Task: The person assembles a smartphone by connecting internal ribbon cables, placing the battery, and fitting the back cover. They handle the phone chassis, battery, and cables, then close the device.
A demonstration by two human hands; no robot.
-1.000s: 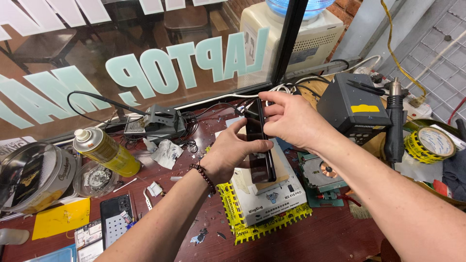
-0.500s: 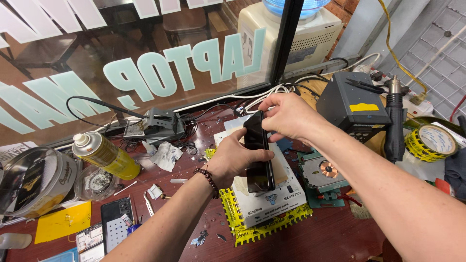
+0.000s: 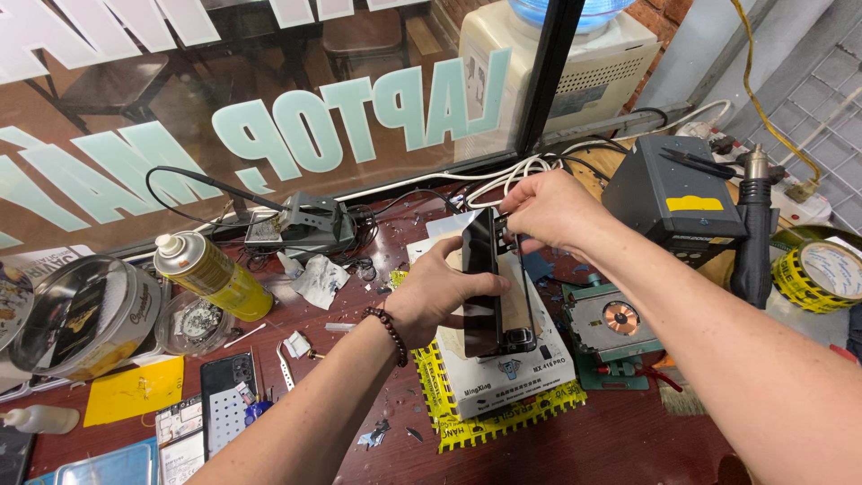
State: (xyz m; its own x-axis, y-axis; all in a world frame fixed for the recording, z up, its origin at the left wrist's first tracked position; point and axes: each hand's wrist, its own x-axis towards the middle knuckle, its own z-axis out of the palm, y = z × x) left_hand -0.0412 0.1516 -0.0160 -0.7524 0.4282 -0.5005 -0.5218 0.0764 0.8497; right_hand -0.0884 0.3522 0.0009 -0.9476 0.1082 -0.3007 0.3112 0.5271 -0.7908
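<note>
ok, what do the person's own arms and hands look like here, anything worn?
Both forearms are bare, with no sleeves in view and no gloves. The left hand has a bracelet of dark round beads at the wrist. The right hand shows no ring, watch or band. No markings are visible on either arm.

Red-brown bench [image 3: 628,440]: spray can [image 3: 215,274], yellow mat [image 3: 485,422], tape roll [image 3: 822,274].

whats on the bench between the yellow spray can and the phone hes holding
In the head view, between the yellow spray can and the phone held in the left hand lie crumpled white wipes, a small metal rod and scattered debris.
</note>
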